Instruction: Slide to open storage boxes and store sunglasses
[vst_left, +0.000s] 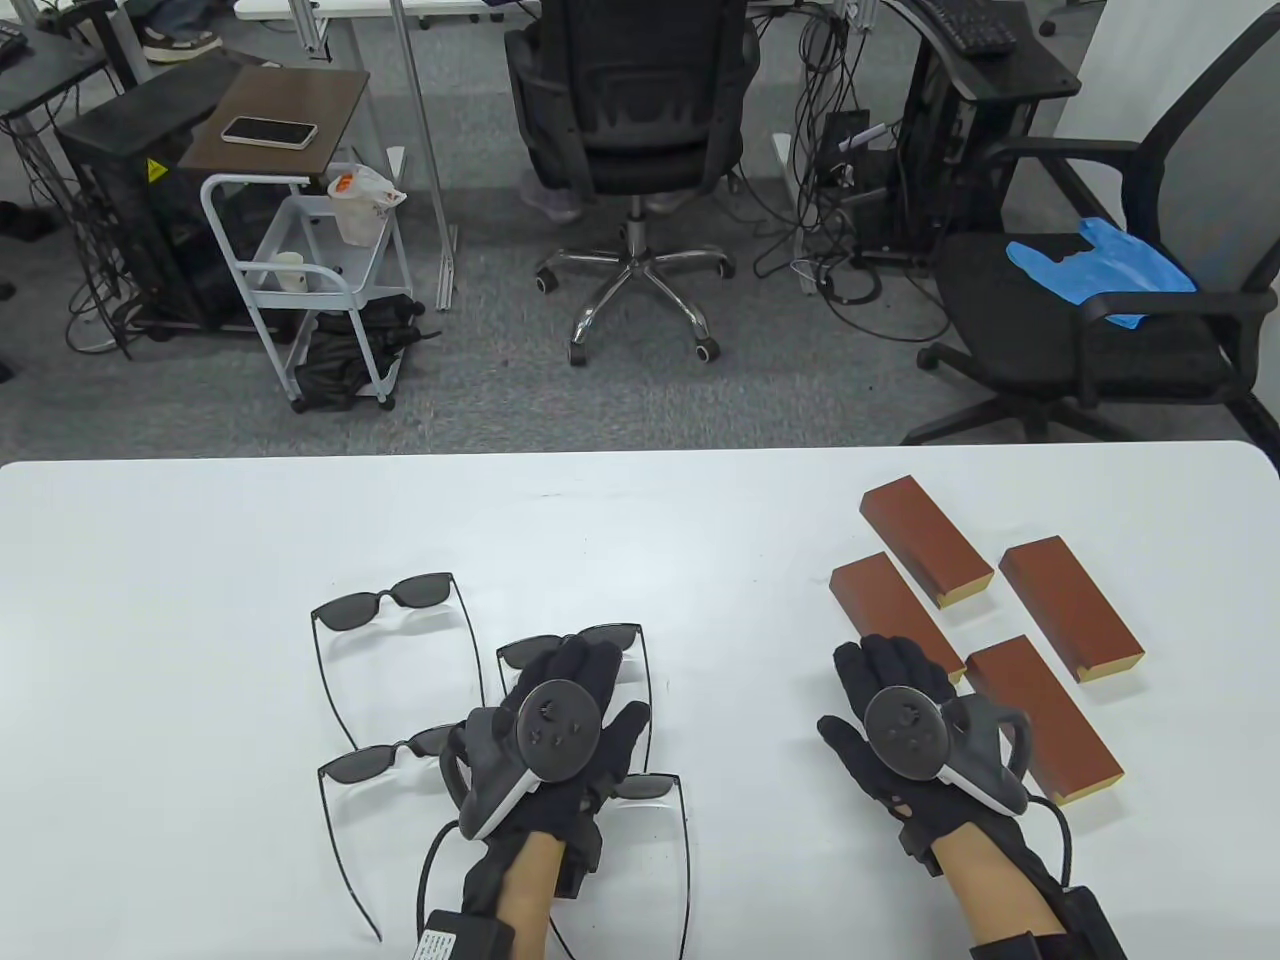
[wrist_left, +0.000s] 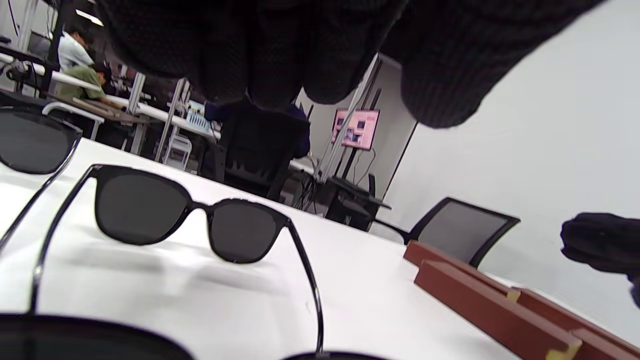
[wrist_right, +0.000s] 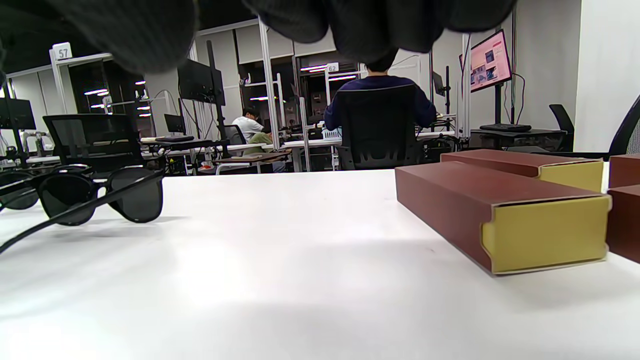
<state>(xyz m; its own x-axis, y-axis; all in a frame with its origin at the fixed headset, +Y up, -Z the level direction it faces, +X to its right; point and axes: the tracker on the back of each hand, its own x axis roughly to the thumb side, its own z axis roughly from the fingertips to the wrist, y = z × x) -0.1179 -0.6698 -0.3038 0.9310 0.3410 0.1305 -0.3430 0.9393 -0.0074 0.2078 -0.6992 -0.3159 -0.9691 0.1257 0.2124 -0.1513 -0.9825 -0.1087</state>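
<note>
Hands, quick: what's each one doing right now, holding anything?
Left hand: open, fingers extended above the sunglasses, holding nothing.
Right hand: open, fingers extended beside the storage boxes, holding nothing.

I see my left grip (vst_left: 560, 720) low over the bench (vst_left: 200, 560), palm down, the fingers (vst_left: 580, 655) straight and a little spread, holding nothing. My right grip (vst_left: 895, 715) sits well apart from it on the other side, also palm down with relaxed, straight fingers (vst_left: 880, 655) (the thumb stands out to the left). Each one carries a round tracker on its back, and both bare forearms come in from the bottom edge.
</note>
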